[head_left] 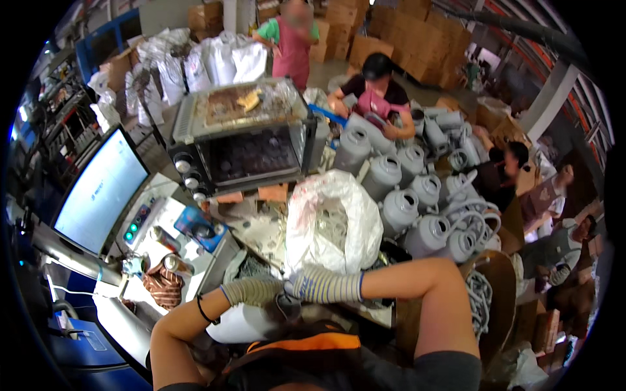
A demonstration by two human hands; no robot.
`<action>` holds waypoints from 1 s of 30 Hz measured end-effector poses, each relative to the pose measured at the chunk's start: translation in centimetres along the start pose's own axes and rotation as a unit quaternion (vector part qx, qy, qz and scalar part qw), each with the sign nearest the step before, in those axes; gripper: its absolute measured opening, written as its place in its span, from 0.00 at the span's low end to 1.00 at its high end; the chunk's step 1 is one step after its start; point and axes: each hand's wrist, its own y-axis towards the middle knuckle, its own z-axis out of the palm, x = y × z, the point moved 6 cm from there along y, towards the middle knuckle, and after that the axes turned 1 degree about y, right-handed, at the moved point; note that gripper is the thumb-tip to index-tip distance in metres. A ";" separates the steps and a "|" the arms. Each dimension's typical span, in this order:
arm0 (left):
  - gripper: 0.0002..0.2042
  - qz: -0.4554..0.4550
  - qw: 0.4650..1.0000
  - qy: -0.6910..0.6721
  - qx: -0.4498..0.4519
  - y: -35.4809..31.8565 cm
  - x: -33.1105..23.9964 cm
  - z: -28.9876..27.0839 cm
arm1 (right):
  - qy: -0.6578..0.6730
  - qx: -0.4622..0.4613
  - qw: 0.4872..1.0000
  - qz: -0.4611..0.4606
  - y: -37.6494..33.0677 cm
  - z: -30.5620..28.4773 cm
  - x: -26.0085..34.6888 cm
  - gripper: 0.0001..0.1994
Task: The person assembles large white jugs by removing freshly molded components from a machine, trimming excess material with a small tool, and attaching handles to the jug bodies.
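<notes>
A grey plastic jug body [238,324] lies on its side close to me, its mouth pointing right. My left hand [257,292], in a striped knit glove, is closed around the jug near its mouth. Right beside it, my right hand [318,285] in a matching glove reaches in from the right, its fingers curled together at the jug's mouth. Whatever sits between those fingers is too small or hidden to make out. Just beyond both hands stands an open white woven sack [301,225] with pale, translucent ring-like pieces [331,225] inside.
A toaster oven [251,153] with dark round pieces inside stands ahead, left of many upright grey jugs [399,212]. At left are a monitor [98,189] and a striped brown cloth [163,287]. A carton [502,293] holds grey handles [479,303]. Several people [375,98] work beyond.
</notes>
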 end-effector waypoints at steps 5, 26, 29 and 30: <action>0.34 0.016 0.996 -0.085 0.027 0.7 0.7 1.4 | -0.058 0.016 0.996 -0.073 -1.7 1.5 -0.2 0.04; 0.31 -0.037 0.988 -0.055 -0.140 -4.5 -3.1 -0.1 | 0.111 0.186 0.963 0.164 -4.0 -1.2 -0.8 0.14; 0.32 -0.049 0.986 -0.023 -0.155 -4.6 -3.8 -1.2 | 0.028 0.183 0.975 0.119 -2.9 0.6 0.5 0.16; 0.33 -0.036 0.984 -0.044 -0.167 -4.9 -4.0 -1.4 | 0.027 0.197 0.974 0.107 -2.5 0.9 0.6 0.16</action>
